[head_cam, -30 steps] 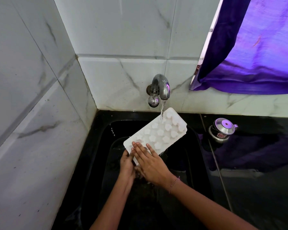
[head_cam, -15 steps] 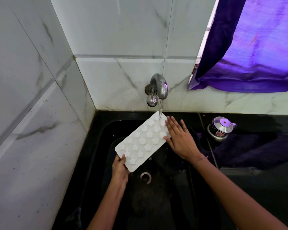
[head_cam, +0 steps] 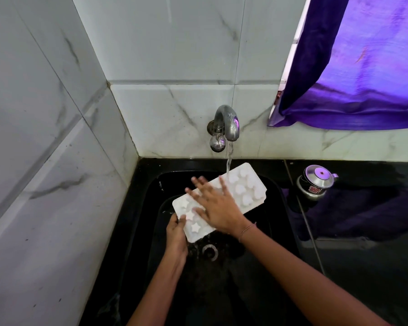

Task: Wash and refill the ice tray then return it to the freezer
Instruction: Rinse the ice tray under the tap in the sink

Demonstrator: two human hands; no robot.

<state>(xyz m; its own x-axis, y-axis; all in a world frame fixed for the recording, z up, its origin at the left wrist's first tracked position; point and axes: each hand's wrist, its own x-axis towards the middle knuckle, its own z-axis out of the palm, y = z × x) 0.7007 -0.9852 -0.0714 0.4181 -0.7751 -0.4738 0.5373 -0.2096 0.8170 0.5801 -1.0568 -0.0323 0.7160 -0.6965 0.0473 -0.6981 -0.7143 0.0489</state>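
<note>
Gripping the ice tray by its near corner with the left hand, tipped under the tap to catch water. Pressing flat on its middle with the right hand, fingers spread, likely rubbing it clean.

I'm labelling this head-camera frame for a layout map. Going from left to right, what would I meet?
Tiled side wall → left hand → tap → steel container. The ice tray and right hand overlap the others, so they are left out.
</note>
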